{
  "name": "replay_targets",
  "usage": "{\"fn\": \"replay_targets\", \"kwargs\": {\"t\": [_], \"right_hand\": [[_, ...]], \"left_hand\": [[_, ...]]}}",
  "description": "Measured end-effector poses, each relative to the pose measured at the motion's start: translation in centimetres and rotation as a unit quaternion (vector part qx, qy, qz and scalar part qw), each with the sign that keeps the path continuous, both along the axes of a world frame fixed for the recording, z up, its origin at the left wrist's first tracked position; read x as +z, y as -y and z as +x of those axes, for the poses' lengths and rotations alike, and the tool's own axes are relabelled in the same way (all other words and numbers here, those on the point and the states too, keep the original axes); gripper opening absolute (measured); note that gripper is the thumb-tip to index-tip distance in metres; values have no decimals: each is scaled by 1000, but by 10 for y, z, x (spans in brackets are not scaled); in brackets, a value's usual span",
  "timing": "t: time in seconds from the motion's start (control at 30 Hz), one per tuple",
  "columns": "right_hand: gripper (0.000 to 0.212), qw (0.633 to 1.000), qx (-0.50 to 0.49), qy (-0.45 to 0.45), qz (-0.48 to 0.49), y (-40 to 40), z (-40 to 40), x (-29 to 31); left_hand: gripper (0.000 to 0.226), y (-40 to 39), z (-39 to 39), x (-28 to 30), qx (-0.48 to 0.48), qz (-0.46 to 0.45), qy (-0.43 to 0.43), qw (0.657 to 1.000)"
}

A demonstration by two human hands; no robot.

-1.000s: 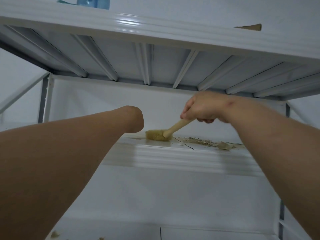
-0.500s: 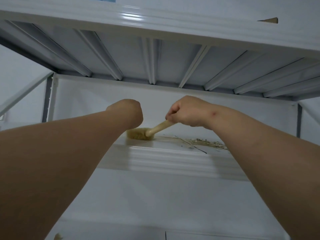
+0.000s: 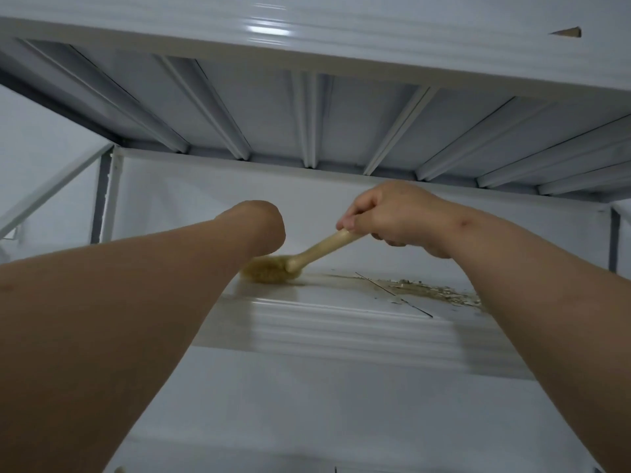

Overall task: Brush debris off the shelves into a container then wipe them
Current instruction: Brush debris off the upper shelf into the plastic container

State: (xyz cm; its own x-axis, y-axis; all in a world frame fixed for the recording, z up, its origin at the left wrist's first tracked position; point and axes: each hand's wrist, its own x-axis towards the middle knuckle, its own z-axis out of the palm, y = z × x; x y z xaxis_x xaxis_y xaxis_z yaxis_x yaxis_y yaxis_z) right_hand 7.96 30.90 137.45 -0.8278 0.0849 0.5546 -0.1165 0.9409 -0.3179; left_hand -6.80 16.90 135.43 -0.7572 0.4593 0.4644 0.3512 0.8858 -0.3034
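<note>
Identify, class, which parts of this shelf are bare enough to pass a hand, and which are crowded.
Bare: the white metal shelf along its front lip, between the two forearms. Crowded: the right, strewn with dry brownish debris, and the left, where the wooden-handled bristle brush, gripped by the right hand, meets the left wrist.

The shelf (image 3: 327, 322) under the right hand (image 3: 392, 216) looks like white painted metal, smooth and glossy along its ribbed front lip. The brush (image 3: 317, 250) in that hand has a pale, smooth wooden handle and coarse straw-coloured bristles. Debris (image 3: 433, 290) below the right wrist looks dry and flaky. The shelf above (image 3: 307, 29) shows glossy highlights.
</note>
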Motion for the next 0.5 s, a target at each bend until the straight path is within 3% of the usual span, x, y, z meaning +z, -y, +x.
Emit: {"fn": "replay_targets", "kwargs": {"t": [0.13,0.23,0.3,0.43,0.5], "right_hand": [[12,997,-49,53,7,-15,-2,3],[20,978,-164,76,103,-32,-9,-3],[25,970,-194,49,137,-33,-14,-6],[24,992,-81,-44,81,4,-26,-9],[26,994,-32,-4,105,26,-35,-12]], "left_hand": [[24,11,4,-3,14,-16,9,1000],[22,15,4,-9,23,-49,35,998],[24,17,6,-10,50,-21,59,997],[32,18,17,-5,31,36,72,996],[36,20,17,-3,9,63,77,995]]}}
